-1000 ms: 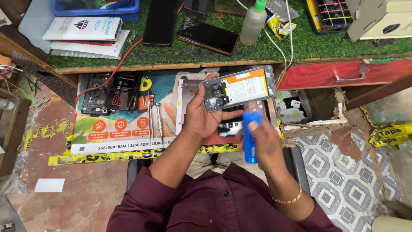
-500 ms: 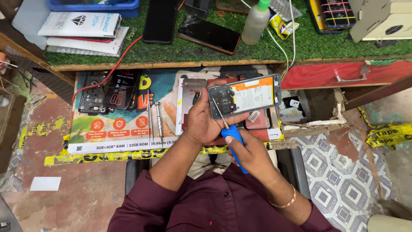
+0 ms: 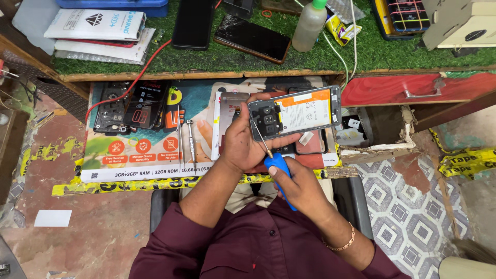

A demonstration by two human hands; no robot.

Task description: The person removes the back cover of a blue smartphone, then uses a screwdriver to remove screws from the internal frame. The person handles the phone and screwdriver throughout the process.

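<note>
My left hand (image 3: pixel 243 139) grips an opened phone (image 3: pixel 294 112) by its left end, holding it level above the pull-out board; its battery with an orange-and-white label faces up. My right hand (image 3: pixel 302 188) is closed around the blue handle of a screwdriver (image 3: pixel 276 168). The thin metal shaft slants up and left, and its tip rests on the phone's dark camera end at the upper left corner. Both hands are just above my lap, in dark red sleeves.
A pull-out board (image 3: pixel 134 165) covered with a printed poster carries phone parts (image 3: pixel 129 108), a second screwdriver (image 3: pixel 191 139) and a pinkish phone shell (image 3: pixel 227 111). The green-mat bench (image 3: pixel 206 57) above holds phones, booklets and a plastic bottle (image 3: pixel 310 23). A red drawer (image 3: pixel 413 90) is at right.
The right hand turned the blue screwdriver from upright to slanted and brought its tip onto the phone's left end. The left hand keeps the phone in nearly the same place.
</note>
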